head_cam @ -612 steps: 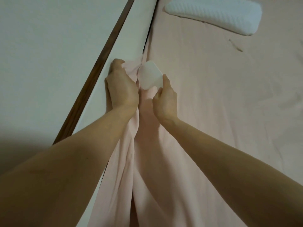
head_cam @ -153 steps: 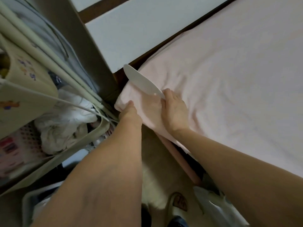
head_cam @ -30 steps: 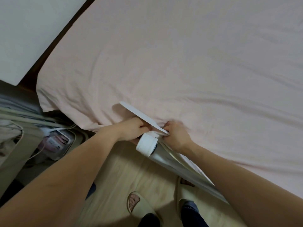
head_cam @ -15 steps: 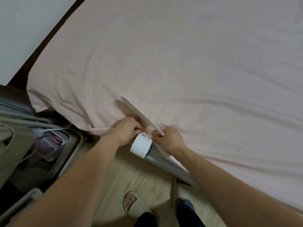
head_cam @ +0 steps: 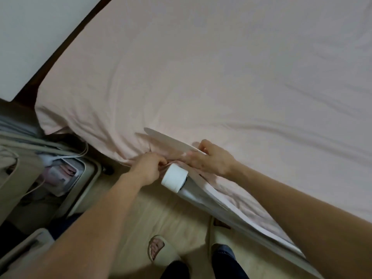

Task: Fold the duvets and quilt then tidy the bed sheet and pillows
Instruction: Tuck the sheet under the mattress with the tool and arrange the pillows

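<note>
A pale pink bed sheet covers the mattress and fills most of the view. At the near bed edge my left hand pinches a bunched fold of the sheet's hem. My right hand holds a flat white paddle-shaped tool whose blade lies across the sheet edge. Just below both hands is the white end cap of a grey bed rail that runs along the mattress side to the lower right. No pillows, duvets or quilt are in view.
White wall panel with a dark wooden frame borders the bed at upper left. A rack with bags and clutter stands left of the bed corner. My feet in slippers stand on a light wooden floor.
The view has shifted slightly. My right hand has slid a little to the right along the tool, and my left hand keeps pinching the sheet by the rail cap.
</note>
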Demonstrator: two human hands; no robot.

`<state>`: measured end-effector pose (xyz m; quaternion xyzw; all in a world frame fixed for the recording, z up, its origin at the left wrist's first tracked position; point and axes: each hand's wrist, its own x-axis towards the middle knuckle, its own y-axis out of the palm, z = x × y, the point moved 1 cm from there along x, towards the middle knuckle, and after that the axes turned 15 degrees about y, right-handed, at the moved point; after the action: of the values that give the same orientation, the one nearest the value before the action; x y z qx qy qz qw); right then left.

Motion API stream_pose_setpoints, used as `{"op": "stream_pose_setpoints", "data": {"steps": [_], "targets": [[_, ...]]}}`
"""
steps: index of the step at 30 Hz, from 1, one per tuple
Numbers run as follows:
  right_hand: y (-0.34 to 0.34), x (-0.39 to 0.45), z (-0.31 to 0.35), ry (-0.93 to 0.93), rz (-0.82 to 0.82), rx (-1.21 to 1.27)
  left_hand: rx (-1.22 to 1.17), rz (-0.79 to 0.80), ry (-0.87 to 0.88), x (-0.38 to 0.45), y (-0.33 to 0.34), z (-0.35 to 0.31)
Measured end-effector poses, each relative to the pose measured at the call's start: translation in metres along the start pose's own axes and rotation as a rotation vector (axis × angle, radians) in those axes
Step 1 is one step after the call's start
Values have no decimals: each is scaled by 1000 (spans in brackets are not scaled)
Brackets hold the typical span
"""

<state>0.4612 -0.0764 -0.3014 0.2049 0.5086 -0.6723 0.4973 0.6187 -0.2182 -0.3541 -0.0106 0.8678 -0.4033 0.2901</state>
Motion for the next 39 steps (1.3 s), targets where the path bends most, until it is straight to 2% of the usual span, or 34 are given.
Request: {"op": "stream_pose_setpoints", "data": {"steps": [2,5,7,9,11,13,15,17,20,22,26,28,32,34,37,39], "targets": [[-22,-21,0,-68,38,-44,-171,-65,-159,-15,-12,-5],[-50,-49,12,-95,26,-212,-427,-373,-585,-28,-28,-12],[-61,-54,28,-116,17,-392,-762,-522,-796,-30,-25,-14],[-66,-55,45,-162,-9,-594,-1139,-591,-910,-30,-18,-24],[-70,-55,58,-225,-73,-771,-1253,-498,-861,-17,-5,-32],[-76,-55,68,-314,-192,-926,-1179,-471,-817,-2,2,-39],[-82,-54,70,-331,-257,-1025,-1036,-357,-781,10,7,-42],[-84,-52,66,-272,-169,-1062,-914,-217,-817,12,5,-49],[-83,-46,59,-177,37,-1016,-740,-270,-890,11,4,-48],[-84,-42,56,-163,85,-917,-754,-309,-908,12,9,-48],[-81,-40,59,-198,42,-838,-690,-324,-916,11,8,-57],[-77,-40,63,-227,2,-885,-693,-260,-903,12,4,-51],[-80,-35,72,-231,-43,-918,-850,-97,-880,25,23,-18],[-82,-30,75,-234,-49,-877,-788,-84,-838,33,38,2],[-84,-33,76,-209,-24,-829,-676,-169,-780,23,16,-20],[-87,-37,77,-206,-66,-753,-541,-159,-770,17,4,-32]]}}
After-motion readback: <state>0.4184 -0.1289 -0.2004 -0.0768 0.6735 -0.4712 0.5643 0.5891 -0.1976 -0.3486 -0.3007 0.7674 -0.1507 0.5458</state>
